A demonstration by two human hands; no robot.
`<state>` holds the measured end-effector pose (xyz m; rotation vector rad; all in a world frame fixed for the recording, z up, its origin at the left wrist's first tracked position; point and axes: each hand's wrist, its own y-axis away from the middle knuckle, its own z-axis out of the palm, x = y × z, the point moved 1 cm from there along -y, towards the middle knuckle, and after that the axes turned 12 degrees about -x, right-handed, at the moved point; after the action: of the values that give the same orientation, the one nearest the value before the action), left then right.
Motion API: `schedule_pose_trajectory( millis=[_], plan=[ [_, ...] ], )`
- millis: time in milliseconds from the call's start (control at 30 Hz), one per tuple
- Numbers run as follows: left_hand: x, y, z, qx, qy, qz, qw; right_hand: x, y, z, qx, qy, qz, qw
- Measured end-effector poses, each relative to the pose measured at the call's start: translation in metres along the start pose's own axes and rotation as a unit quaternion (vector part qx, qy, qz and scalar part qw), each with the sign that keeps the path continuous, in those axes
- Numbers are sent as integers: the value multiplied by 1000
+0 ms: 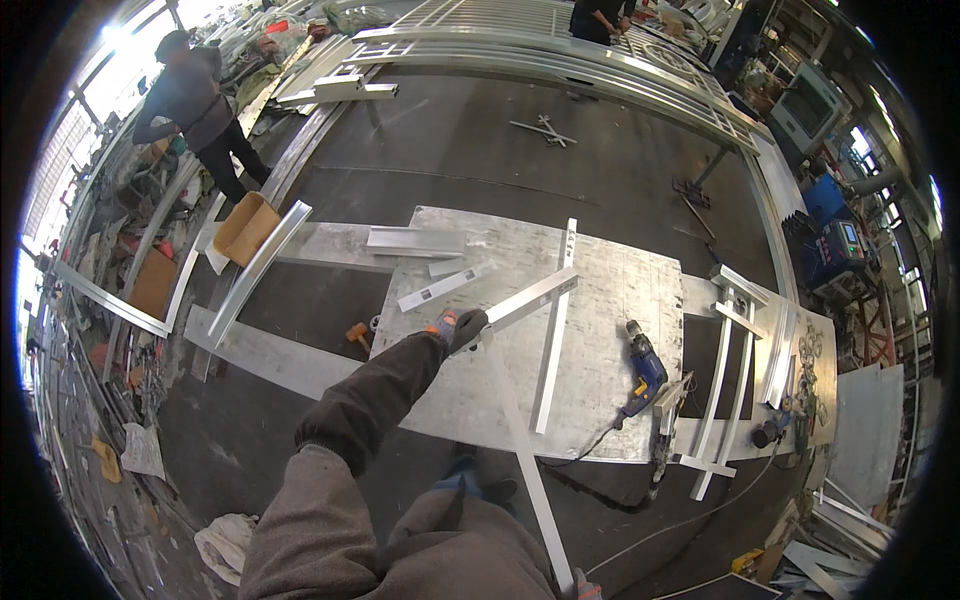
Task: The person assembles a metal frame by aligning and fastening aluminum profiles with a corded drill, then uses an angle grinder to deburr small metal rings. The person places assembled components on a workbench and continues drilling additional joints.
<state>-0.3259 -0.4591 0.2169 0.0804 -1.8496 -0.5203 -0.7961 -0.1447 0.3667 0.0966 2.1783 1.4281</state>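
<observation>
My left hand (465, 328), in a dark glove, is closed at the near end of a short silver metal profile (535, 297), where a long flat metal bar (520, 450) meets it. Whether the two are joined is hidden by the hand. The short profile's far end crosses over a straight metal bar (556, 330) lying on the metal-topped table (460, 390). From my left hand the long bar slopes down to the bottom edge. There, a small part of my right hand (588, 591) shows against its lower end, apparently gripping it.
A blue power drill (645, 380) with a cord lies on the table's right. Short metal pieces (445, 286) lie left of centre. A ladder-like metal frame (722, 390) rests at right; a cardboard box (246, 228) stands at left. A person (195, 110) stands far left, another (598, 20) far back.
</observation>
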Motion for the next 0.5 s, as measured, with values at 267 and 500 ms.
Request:
schedule_pose_trajectory(
  millis=[267,500],
  plan=[
    [-19,-12,4,-76,-40,97,992,22,-23,10,86,-21,38,995],
    [-1,-2,-3,-141,-76,39,986,96,-56,13,141,23,-45,989]
  ],
)
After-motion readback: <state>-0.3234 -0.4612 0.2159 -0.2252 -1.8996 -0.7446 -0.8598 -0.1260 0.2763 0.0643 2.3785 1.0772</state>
